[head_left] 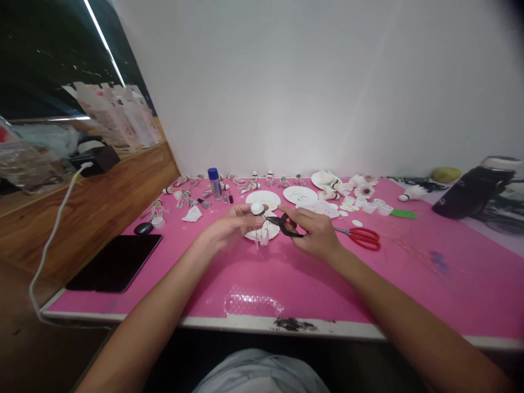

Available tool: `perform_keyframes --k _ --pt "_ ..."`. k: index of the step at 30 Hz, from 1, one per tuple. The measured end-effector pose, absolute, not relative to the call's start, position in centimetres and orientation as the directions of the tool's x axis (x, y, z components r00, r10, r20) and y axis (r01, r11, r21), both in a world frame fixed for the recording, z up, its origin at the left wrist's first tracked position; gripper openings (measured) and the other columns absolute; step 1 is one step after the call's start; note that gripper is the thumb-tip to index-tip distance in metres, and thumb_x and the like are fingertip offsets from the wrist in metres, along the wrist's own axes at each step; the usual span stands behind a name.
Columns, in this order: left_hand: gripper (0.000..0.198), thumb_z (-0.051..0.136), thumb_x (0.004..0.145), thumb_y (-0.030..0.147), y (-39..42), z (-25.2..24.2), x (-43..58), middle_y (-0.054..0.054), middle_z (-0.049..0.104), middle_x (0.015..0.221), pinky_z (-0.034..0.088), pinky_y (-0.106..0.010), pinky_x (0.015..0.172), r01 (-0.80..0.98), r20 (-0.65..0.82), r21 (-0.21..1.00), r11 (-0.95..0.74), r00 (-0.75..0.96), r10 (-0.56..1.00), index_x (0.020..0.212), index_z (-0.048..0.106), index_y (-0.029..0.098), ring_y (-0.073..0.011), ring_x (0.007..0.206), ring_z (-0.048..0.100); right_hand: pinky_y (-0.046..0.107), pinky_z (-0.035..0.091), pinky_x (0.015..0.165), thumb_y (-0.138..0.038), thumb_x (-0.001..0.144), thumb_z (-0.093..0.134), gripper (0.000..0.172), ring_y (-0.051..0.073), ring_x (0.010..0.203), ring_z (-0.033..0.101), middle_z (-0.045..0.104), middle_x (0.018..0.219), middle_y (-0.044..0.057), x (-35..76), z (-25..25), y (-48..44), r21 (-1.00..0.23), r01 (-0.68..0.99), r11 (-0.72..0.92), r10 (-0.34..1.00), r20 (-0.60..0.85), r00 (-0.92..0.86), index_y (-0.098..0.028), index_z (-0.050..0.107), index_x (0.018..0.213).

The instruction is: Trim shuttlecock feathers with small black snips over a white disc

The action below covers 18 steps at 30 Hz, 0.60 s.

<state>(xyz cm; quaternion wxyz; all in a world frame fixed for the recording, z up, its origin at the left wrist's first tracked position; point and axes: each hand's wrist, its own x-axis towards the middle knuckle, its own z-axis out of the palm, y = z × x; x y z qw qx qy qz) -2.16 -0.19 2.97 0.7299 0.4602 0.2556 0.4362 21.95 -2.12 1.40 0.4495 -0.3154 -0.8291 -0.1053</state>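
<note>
My left hand (233,226) pinches a white shuttlecock cork (257,208) with thin, trimmed feather strands (262,234) hanging below it. My right hand (313,232) grips black-handled scissors (284,225), and their blades reach toward the strands just under the cork. The blade tips are partly hidden by the fingers and strands. Beneath both hands lies a white paper plate (262,232), partly covered by the strands and my left fingers. The hands do not touch each other.
A pink mat (409,284) covers the table. On it are red-handled scissors (362,237), a blue-capped bottle (214,183), several trimmed shuttlecock figures, white plates, small cups and whole shuttlecocks. A black tablet (117,262) and computer mouse (143,228) lie at the left.
</note>
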Motion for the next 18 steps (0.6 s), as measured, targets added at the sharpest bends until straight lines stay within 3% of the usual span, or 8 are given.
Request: perform_keyframes --k 5,18 --pt "0.040 0.096 0.061 0.017 -0.21 2.92 -2.18 -0.003 0.077 0.086 0.046 -0.031 0.088 -0.410 0.046 0.894 0.180 0.484 0.874 0.098 0.082 0.017 -0.0141 0.080 0.067 0.024 0.049 0.058 -0.011 0.090 0.060 0.045 0.014 0.064 0.064 0.074 0.078 0.002 21.93 1.33 -2.12 -0.090 0.620 0.779 0.411 0.821 -0.396 -0.022 0.070 0.132" --pt "0.042 0.098 0.057 0.016 -0.26 3.12 -2.08 -0.003 0.076 0.083 0.047 -0.033 0.087 -0.391 0.015 0.901 0.189 0.462 0.887 0.096 0.082 0.017 -0.0142 0.078 0.067 0.024 0.049 0.061 -0.014 0.096 0.056 0.039 0.014 0.065 0.061 0.070 0.074 0.002 21.77 1.14 -2.20 -0.128 0.640 0.758 0.456 0.805 -0.378 -0.023 0.073 0.130"
